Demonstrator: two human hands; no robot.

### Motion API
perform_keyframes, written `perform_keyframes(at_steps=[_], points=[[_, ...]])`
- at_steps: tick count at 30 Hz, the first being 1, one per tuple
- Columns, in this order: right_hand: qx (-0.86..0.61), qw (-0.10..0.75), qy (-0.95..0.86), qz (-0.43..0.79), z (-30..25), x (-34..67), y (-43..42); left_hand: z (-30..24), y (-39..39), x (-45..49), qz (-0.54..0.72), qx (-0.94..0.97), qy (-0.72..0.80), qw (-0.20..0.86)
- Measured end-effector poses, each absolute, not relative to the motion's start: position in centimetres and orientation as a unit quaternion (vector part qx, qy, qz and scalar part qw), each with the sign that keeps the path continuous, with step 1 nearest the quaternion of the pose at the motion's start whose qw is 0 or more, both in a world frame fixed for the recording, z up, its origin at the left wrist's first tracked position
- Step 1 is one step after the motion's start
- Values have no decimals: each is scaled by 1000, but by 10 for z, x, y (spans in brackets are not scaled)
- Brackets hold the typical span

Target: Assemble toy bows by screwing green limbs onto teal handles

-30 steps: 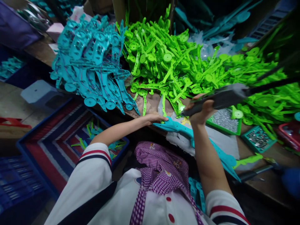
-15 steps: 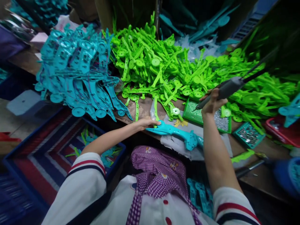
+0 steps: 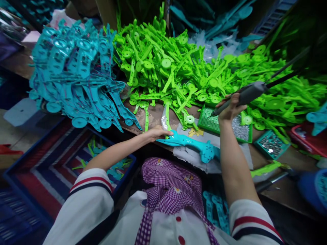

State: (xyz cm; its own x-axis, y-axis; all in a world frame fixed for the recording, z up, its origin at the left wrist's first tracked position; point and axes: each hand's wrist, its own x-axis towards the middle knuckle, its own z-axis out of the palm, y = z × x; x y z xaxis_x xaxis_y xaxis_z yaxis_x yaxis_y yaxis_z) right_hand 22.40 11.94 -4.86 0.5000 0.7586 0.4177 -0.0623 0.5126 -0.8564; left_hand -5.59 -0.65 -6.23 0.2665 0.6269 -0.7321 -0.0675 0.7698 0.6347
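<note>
My left hand is closed on the left end of a turquoise plastic part, which lies along the table's front edge. A green-and-clear blade-shaped piece sticks up beside that hand. My right hand is wrapped around a grey electric screwdriver, its cord trailing up to the right. The driver's tip points down at a green tray of small screws; whether it touches them I cannot tell. The turquoise part's right end is hidden behind my right forearm.
A big heap of green plastic parts covers the table's back. Stacked turquoise parts stand at left. A teal tray of metal pieces and a red basket sit at right. A blue-rimmed crate is below left.
The view has shifted slightly, so the heaps sit a little further left and higher. Both hands keep their holds; the screwdriver stays over the screw tray.
</note>
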Motion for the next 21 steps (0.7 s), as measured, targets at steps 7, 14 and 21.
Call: perform_keyframes(at_steps=[7, 14, 21], points=[[-431, 771, -408, 231, -51, 218, 121, -61, -5, -55, 221, 257, 580, 741], [-447, 769, -400, 220, -23, 223, 112, -62, -4, -57, 220, 253, 562, 756], [-400, 757, -417, 305, 22, 171, 38, -70, -4, -57, 212, 242, 531, 784]])
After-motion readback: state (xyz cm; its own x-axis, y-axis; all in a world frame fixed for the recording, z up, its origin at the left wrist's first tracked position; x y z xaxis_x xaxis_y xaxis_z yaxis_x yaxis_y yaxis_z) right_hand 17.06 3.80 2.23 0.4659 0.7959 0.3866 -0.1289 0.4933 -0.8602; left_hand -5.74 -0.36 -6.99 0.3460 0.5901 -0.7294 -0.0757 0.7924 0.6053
